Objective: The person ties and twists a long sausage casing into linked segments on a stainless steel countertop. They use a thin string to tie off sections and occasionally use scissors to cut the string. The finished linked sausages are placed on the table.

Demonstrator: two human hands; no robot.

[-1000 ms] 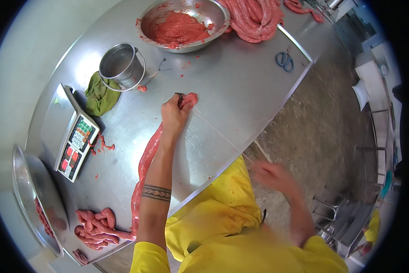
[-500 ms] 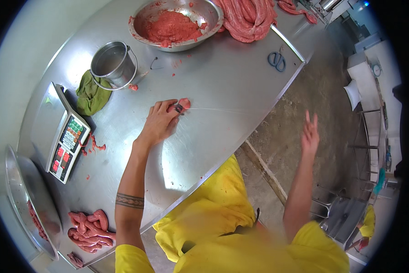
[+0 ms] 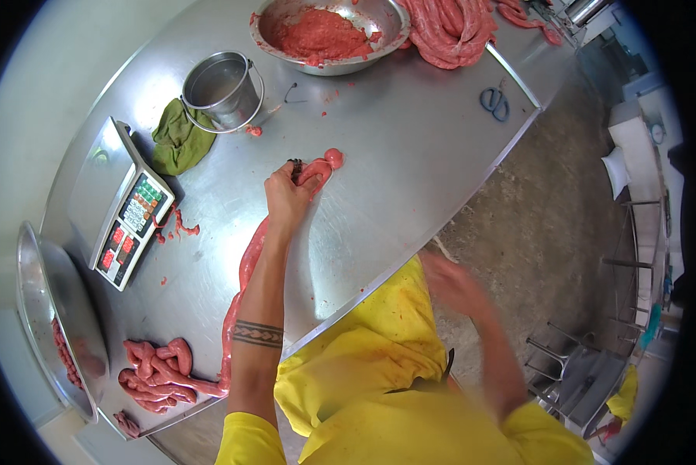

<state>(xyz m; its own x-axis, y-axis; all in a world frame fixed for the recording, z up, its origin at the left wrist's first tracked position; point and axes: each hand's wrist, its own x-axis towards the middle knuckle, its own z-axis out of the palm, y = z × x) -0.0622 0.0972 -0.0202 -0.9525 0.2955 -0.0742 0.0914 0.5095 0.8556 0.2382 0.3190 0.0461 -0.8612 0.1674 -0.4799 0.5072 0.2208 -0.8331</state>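
My left hand [image 3: 287, 197] presses down on the end of a long pink sausage rope [image 3: 243, 271] lying on the steel table [image 3: 410, 147]. The fingers pinch the rope near its rounded tip [image 3: 332, 159]. The rope runs back along my forearm to a coiled pile of links [image 3: 158, 373] at the table's near left corner. My right hand [image 3: 450, 283] is off the table, blurred, in front of my yellow apron; it looks to hold nothing.
A steel bowl of red minced meat [image 3: 329, 35] and a heap of filled sausage [image 3: 456, 27] lie at the far edge. A small steel pail [image 3: 222, 89], a green cloth [image 3: 177, 141], a digital scale [image 3: 119, 205], blue scissors [image 3: 494, 101] and a steel tray [image 3: 49, 325] surround the work spot.
The sausage rope is back under my left hand with its tip sticking out to the right. My right hand has dropped from a raised, spread pose to in front of my apron.
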